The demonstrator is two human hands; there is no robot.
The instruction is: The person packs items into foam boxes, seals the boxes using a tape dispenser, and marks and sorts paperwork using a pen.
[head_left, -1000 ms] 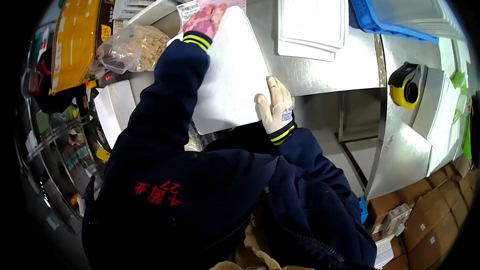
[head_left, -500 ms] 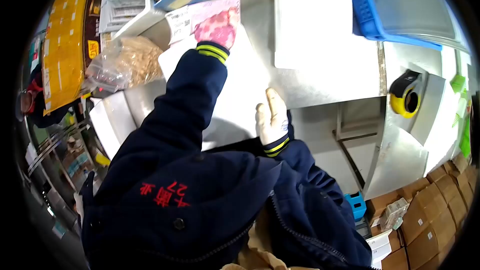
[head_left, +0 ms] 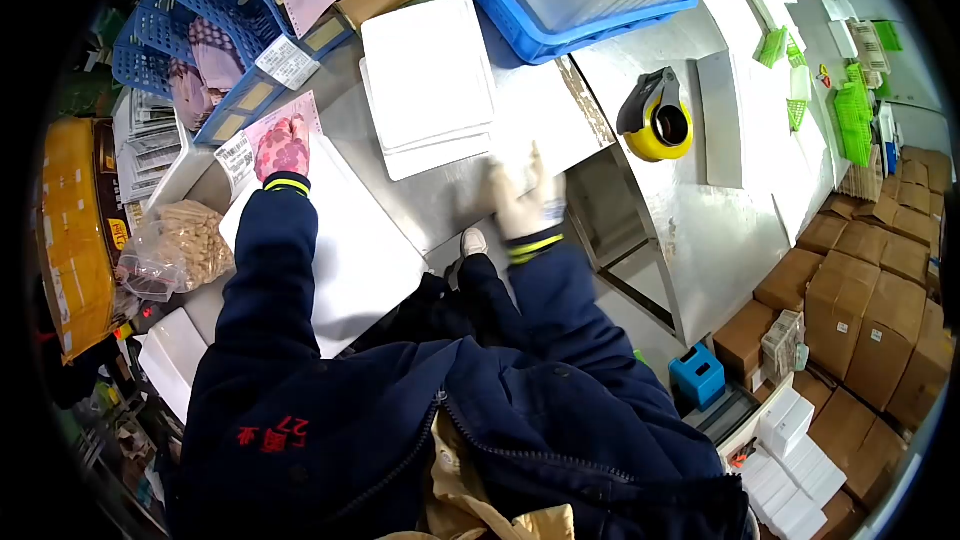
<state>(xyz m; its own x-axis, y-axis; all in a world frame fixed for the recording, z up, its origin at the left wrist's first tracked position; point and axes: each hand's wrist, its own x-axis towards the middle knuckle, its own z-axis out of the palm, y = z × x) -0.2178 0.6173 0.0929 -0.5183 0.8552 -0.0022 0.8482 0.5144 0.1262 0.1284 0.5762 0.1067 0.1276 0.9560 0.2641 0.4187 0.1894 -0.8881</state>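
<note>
My left hand (head_left: 284, 147), in a pink patterned glove, rests on the pink printed sheet (head_left: 308, 112) at the top end of a white board (head_left: 350, 250); its fingers are partly hard to make out. A white label with a barcode (head_left: 236, 161) lies beside it. My right hand (head_left: 524, 198), in a pale glove and blurred, is in the air near the table's front edge, fingers apart and holding nothing. Above and left of it, flat white lids or boards (head_left: 430, 75) lie stacked on the metal table (head_left: 440, 205).
A black and yellow tape dispenser (head_left: 660, 118) stands on the right-hand metal table. Behind are a blue basket (head_left: 560, 40) with clear containers and blue crates (head_left: 210, 10). At left are a bag of tan pieces (head_left: 195, 240) and a yellow-taped box (head_left: 75, 230). Cartons (head_left: 845, 290) sit lower right.
The view has swung to the right. My right hand has come off the white board and moved right toward the stacked lids. My left hand stays at the pink sheet.
</note>
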